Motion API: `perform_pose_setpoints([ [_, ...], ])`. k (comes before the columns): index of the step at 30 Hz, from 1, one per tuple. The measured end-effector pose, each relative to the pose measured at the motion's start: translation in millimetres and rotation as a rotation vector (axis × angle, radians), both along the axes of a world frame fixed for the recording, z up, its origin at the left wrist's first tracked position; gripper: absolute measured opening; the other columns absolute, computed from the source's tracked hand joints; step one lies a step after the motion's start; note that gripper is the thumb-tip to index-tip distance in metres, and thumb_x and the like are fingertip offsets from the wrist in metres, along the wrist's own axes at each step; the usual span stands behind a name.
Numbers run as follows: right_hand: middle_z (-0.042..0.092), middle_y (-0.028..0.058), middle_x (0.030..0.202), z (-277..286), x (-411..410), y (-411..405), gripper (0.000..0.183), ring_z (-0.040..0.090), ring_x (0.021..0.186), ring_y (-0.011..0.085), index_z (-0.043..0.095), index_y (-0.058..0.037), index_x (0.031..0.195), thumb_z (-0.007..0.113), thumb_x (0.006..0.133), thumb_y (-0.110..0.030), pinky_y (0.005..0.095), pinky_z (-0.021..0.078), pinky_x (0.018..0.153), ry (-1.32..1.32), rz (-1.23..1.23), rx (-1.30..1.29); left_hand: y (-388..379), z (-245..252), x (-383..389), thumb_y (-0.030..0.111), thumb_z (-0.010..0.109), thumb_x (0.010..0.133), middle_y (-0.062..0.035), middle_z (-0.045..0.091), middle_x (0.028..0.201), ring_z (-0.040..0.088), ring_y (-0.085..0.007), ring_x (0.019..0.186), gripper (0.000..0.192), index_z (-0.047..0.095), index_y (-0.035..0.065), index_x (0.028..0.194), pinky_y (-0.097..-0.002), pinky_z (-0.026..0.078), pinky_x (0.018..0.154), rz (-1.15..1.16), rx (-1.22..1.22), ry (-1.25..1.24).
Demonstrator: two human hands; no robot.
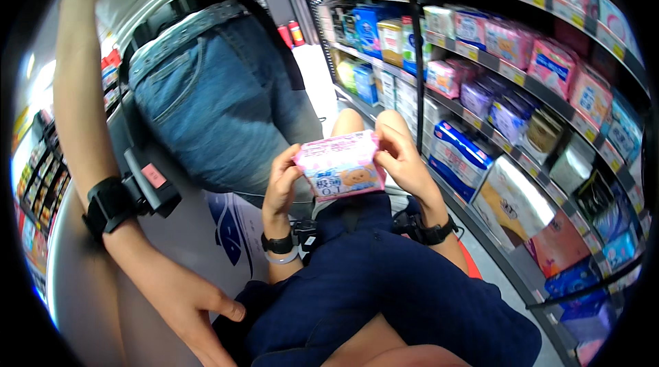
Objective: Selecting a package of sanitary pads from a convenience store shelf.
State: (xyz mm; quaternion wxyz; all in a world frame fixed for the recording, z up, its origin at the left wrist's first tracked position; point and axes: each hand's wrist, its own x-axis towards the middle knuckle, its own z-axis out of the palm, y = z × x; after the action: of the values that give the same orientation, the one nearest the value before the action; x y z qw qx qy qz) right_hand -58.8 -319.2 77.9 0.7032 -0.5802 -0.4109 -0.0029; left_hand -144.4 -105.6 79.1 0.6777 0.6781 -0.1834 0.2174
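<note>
A pink and white plastic-wrapped package, likely sanitary pads, is held between my two hands above my lap. Its front bears writing and a cartoon picture. My left hand grips the left end with thumb and fingers. On the right end, my right hand pinches the wrapper near its upper corner. Each of my wrists carries a black strap with a small device, and a pale bracelet circles the left one.
Shelves of wrapped packages run along the right. Another person in jeans stands close at the left, one arm reaching down beside me. A white surface with blue print lies below that arm. Fire extinguishers stand farther back.
</note>
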Motion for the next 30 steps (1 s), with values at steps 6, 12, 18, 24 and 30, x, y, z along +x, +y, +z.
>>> perform_pose_setpoints([
  [6, 0.050, 0.0051, 0.085, 10, -3, -14, 0.017, 0.048, 0.076, 0.0106, 0.047, -0.0038, 0.093, 0.052, 0.084, -0.018, 0.0237, 0.0389, 0.068, -0.059, 0.004, -0.076, -7, 10, 4, 0.008, 0.043, 0.072, 0.0011, 0.049, 0.076, 0.043, -0.0057, 0.071, 0.015, 0.052, 0.0000, 0.081, -0.0192, 0.033, 0.064, -0.023, 0.048, 0.015],
  [12, 0.044, 0.0059, 0.096, 14, -8, -11, 0.042, 0.045, 0.085, 0.0120, 0.040, -0.0049, 0.107, 0.062, 0.078, -0.025, 0.0232, 0.0392, 0.071, -0.181, -0.056, -0.044, -8, 11, 1, 0.008, 0.044, 0.072, 0.0014, 0.047, 0.073, 0.041, -0.0050, 0.069, 0.007, 0.046, 0.0041, 0.076, -0.0186, 0.032, 0.062, 0.005, 0.024, 0.047],
  [18, 0.051, 0.0158, 0.102, 11, -6, -11, 0.074, 0.051, 0.093, 0.0161, 0.023, -0.0007, 0.123, 0.071, 0.069, -0.013, 0.0266, 0.0419, 0.080, 0.007, 0.018, -0.002, -14, 14, 4, 0.015, 0.049, 0.081, 0.0004, 0.049, 0.076, 0.044, -0.0041, 0.068, 0.012, 0.047, 0.0050, 0.088, -0.0173, 0.036, 0.063, -0.066, 0.022, 0.080],
  [24, 0.057, 0.0141, 0.092, 9, 4, -11, 0.059, 0.055, 0.089, 0.0148, 0.032, 0.0003, 0.119, 0.068, 0.072, -0.008, 0.0249, 0.0455, 0.074, 0.073, 0.014, 0.088, -22, 13, 7, 0.016, 0.048, 0.086, -0.0008, 0.048, 0.080, 0.047, -0.0060, 0.073, 0.017, 0.043, 0.0038, 0.097, -0.0189, 0.038, 0.064, -0.120, 0.003, 0.098],
  [30, 0.041, 0.0069, 0.095, 2, 18, -15, 0.041, 0.056, 0.082, 0.0128, 0.048, 0.0021, 0.107, 0.068, 0.072, -0.008, 0.0204, 0.0456, 0.063, 0.060, -0.156, 0.146, -20, 12, 15, 0.012, 0.049, 0.086, -0.0030, 0.048, 0.088, 0.048, -0.0077, 0.078, 0.025, 0.042, 0.0044, 0.108, -0.0208, 0.040, 0.067, -0.147, 0.075, 0.128],
])
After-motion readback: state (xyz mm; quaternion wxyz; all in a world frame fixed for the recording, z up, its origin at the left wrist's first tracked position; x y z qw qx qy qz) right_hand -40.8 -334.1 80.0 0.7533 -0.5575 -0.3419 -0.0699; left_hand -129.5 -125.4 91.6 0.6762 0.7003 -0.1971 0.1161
